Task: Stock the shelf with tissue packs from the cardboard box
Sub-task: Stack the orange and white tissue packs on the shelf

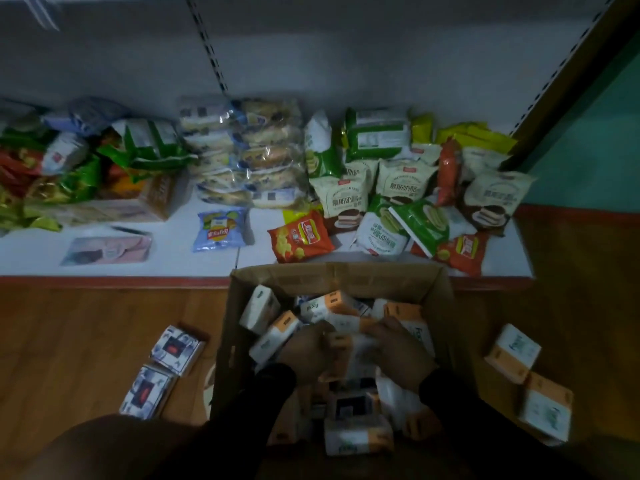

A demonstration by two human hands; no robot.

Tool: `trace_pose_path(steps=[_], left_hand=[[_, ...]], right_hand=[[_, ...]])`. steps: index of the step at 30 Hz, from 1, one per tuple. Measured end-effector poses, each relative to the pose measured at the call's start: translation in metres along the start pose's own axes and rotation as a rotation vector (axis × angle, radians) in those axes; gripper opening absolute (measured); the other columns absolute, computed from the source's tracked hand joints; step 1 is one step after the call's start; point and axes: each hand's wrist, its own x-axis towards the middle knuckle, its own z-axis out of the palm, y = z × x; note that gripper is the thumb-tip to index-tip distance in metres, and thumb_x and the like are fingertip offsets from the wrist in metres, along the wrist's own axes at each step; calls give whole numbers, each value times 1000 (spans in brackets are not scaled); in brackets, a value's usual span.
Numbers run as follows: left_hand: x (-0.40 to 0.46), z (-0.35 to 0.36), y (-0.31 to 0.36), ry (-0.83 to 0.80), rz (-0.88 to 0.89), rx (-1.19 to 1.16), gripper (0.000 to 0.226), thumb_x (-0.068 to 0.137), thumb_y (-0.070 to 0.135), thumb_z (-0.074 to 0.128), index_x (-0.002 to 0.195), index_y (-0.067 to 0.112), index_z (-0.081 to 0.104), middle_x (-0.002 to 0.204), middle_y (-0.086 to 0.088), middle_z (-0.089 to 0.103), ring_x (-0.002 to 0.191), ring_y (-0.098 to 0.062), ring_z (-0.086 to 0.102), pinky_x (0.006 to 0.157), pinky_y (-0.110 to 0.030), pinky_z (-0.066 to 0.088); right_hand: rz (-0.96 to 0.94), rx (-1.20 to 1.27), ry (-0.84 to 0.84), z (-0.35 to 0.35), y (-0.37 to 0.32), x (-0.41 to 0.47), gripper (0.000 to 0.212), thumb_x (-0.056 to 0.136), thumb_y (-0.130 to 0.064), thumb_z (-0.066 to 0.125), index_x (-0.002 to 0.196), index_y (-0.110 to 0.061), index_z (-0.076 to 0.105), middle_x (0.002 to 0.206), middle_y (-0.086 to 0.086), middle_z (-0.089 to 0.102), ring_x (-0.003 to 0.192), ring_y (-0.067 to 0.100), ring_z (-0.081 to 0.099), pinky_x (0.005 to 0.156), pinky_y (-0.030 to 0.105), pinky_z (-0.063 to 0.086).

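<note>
Both hands are down inside the open cardboard box point(341, 275); the left hand point(306, 344) and right hand point(398, 344) curl around opposite ends of one white-and-orange tissue pack point(353, 351), which lies between the fingers, blurred; more packs lie loose beneath; the box stands against the white shelf point(173, 261), which carries snack bags.

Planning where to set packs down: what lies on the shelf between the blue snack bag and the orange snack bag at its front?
In the head view, only bare white shelf lies between the blue snack bag and the orange snack bag.
</note>
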Motion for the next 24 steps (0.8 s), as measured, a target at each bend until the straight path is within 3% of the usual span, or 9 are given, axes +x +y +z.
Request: trace_pose_path(steps=[2, 6, 9, 11, 14, 17, 19, 21, 24], left_hand=[[-11, -22, 11, 108, 17, -131, 33, 88, 30, 65, 118, 17, 60, 111, -6, 66, 102, -24, 63, 90, -34, 50], [-43, -69, 59, 207, 136, -509, 5, 94, 16, 60, 95, 11, 60, 72, -5, 62, 65, -18, 57, 61, -29, 49], [-65, -99, 106, 262, 149, -773, 16, 92, 21, 63, 102, 10, 57, 84, -11, 67, 70, -21, 63, 60, -31, 52], [-82, -116, 137, 249, 208, -847, 14, 92, 21, 63, 100, 11, 57, 92, -14, 68, 74, -24, 64, 64, -33, 54], [-112, -143, 179, 166, 346, -857, 20, 94, 22, 61, 108, 10, 56, 94, -13, 67, 79, -28, 62, 72, -37, 53], [-137, -177, 212, 307, 529, -665, 20, 93, 30, 60, 104, 13, 60, 89, -7, 65, 74, -24, 62, 71, -42, 55], [-149, -207, 230, 488, 627, -369, 25, 92, 41, 57, 106, 20, 60, 90, 0, 67, 76, -19, 65, 73, -44, 55], [-155, -235, 243, 632, 668, -90, 29, 94, 45, 52, 114, 24, 58, 94, 3, 65, 81, -15, 63, 70, -36, 51], [-149, -267, 263, 785, 649, 208, 39, 96, 43, 48, 127, 20, 53, 112, -4, 60, 97, -19, 58, 81, -30, 44]], right_hand=[[-25, 86, 131, -22, -16, -16, 44, 98, -36, 52, 140, -28, 44, 143, -1, 35, 121, 19, 49, 98, 30, 42], [-105, 157, 369, -73, -58, -54, 71, 87, -56, 59, 149, -34, 30, 154, -12, 9, 138, 10, 29, 106, 27, 39], [-130, 99, 456, -111, -93, -85, 98, 67, -83, 51, 150, -46, 15, 151, -27, -7, 145, 10, 10, 112, 35, 35], [-156, 112, 566, -135, -114, -101, 103, 63, -83, 58, 149, -43, 20, 153, -22, -6, 145, 13, 8, 115, 35, 30], [-207, 88, 807, -171, -138, -120, 92, 66, -74, 64, 143, -32, 38, 153, -9, 10, 142, 18, 21, 111, 30, 34], [-234, 19, 991, -215, -153, -136, 88, 65, -74, 63, 139, -28, 47, 147, 0, 27, 133, 23, 37, 105, 32, 41], [-231, -7, 1032, -247, -162, -148, 86, 69, -70, 66, 142, -29, 44, 148, -2, 23, 134, 21, 35, 106, 32, 39], [-228, -32, 1055, -281, -167, -156, 83, 73, -68, 65, 143, -30, 42, 149, -7, 17, 136, 20, 29, 108, 34, 37], [-209, -88, 1124, -329, -174, -158, 80, 73, -66, 66, 140, -27, 46, 148, -5, 19, 136, 22, 29, 111, 37, 34]])
